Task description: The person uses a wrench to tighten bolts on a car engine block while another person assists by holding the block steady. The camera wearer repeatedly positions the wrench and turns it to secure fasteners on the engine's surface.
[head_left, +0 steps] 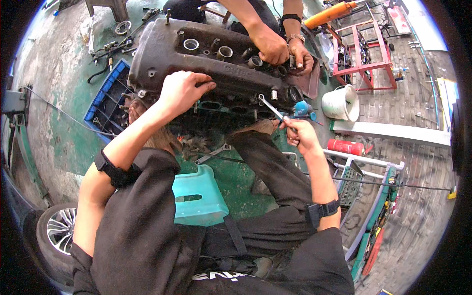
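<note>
A dark, greasy engine with its long valve cover (162,54) lies in front of me. My right hand (301,133) is closed around a combination wrench (272,108). The wrench's ring end meets the near right edge of the cover, by a bolt position. At the cover's near edge, left of the wrench, my left hand (184,93) has its thumb and fingers drawn together. Whatever may be between those fingertips is hidden. Across the engine, a co-worker's two hands (274,49) work at the cover's far right, one with a small dark part.
A blue tray (105,91) lies beside the engine's left end. Below are a turquoise stool (199,196) and another wrench (214,154) on the floor. To the right stand a white bucket (340,103), a red extinguisher (346,146), a red frame (364,54) and a metal rack (366,162).
</note>
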A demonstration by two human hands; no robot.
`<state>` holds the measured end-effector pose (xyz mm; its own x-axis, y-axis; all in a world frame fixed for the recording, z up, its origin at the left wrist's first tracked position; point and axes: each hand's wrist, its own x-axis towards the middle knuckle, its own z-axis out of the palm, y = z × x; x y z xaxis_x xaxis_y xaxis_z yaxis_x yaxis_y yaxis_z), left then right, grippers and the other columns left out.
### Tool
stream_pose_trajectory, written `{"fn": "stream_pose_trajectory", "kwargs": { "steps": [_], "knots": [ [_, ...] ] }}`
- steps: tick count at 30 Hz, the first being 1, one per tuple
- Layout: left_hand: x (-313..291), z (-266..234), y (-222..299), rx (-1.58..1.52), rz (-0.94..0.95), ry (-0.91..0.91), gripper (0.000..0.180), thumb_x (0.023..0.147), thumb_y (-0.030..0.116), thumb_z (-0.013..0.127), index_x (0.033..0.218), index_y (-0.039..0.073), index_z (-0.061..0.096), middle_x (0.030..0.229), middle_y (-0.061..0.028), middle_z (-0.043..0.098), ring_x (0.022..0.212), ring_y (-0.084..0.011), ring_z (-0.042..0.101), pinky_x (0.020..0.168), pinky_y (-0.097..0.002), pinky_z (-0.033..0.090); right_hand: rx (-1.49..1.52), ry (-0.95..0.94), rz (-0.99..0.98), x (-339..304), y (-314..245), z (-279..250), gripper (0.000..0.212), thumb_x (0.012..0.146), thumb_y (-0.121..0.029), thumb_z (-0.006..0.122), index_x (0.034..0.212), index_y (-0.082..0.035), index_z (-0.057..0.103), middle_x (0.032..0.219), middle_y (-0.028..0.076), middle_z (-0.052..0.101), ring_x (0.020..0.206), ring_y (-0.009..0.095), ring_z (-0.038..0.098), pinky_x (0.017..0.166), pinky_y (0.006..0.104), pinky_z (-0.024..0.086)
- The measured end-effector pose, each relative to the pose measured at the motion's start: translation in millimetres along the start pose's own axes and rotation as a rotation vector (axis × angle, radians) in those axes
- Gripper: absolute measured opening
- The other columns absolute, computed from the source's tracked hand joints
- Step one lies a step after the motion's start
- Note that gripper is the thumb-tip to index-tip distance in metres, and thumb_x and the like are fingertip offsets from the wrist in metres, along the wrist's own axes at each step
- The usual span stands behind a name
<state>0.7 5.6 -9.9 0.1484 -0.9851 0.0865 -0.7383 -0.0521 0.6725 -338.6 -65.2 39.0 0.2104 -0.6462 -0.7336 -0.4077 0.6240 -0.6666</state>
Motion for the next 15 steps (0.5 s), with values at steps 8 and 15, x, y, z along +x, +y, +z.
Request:
{"fn": "stream_pose_trajectory", "kwargs": {
  "steps": [8, 15],
  "knots": [
    [1, 2, -1, 0.033, -0.008, -0.026, 0.035, 0.081, 0.044, 0.065, 0.093, 0.013, 0.074, 0.08, -0.0144, 0.068, 0.076, -0.0304, 0.067, 0.071, -0.0387, 0.053, 0.459, -0.045, -0.038, -19, 43, 99, 0.03, 0.098, -0.03, 0.049, 0.086, -0.003, 0.053, 0.052, 0.0, 0.038, 0.043, 0.012, 0.034, 0.044, 0.0287, 0.028],
    [2, -2, 1, 0.016, -0.027, -0.066, 0.032, 0.081, 0.039, 0.064, 0.096, 0.013, 0.073, 0.084, -0.0145, 0.069, 0.08, -0.0308, 0.067, 0.074, -0.039, 0.053, 1.047, -0.198, -0.107, 24, -17, 201, 0.033, 0.103, -0.032, 0.035, 0.103, -0.007, 0.057, 0.102, 0.005, 0.065, 0.091, 0.02, 0.063, 0.074, 0.0335, 0.05]
  ]
}}
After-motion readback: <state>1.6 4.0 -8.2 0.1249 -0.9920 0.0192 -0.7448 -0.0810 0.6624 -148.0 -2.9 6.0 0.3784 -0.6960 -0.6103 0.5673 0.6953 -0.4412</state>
